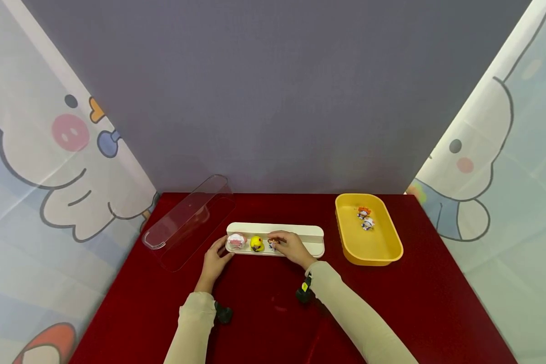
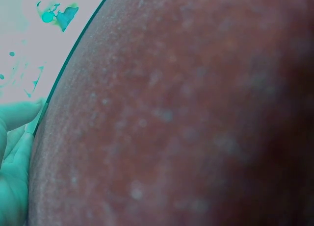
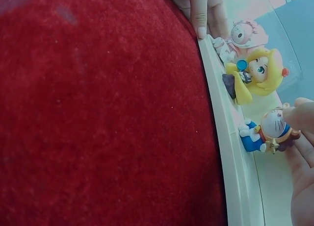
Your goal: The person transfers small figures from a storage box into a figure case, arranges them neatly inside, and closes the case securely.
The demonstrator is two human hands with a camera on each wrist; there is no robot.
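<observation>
A long white tray (image 1: 306,231) lies across the red cloth in front of me. At its left end my left hand (image 1: 215,264) holds the tray's corner, the thumb at the front edge and fingers round the side. My right hand (image 1: 293,248) pinches a small cat figurine (image 3: 274,124), blue with a brown hood, between thumb and fingers; it sits upright in the tray. Beside it stands a yellow-haired figurine (image 3: 265,71), and left of that a pink-and-white figurine (image 1: 236,240). The left wrist view mostly shows blurred red cloth, with part of a hand (image 2: 14,172) at the left edge.
A clear plastic cover (image 1: 188,215) lies slanted on the cloth at the left. On the right stands a yellow bin (image 1: 368,261) with an orange-topped figurine (image 1: 363,212) and a white one (image 1: 367,223) inside. A grey wall (image 1: 282,101) rises behind the table.
</observation>
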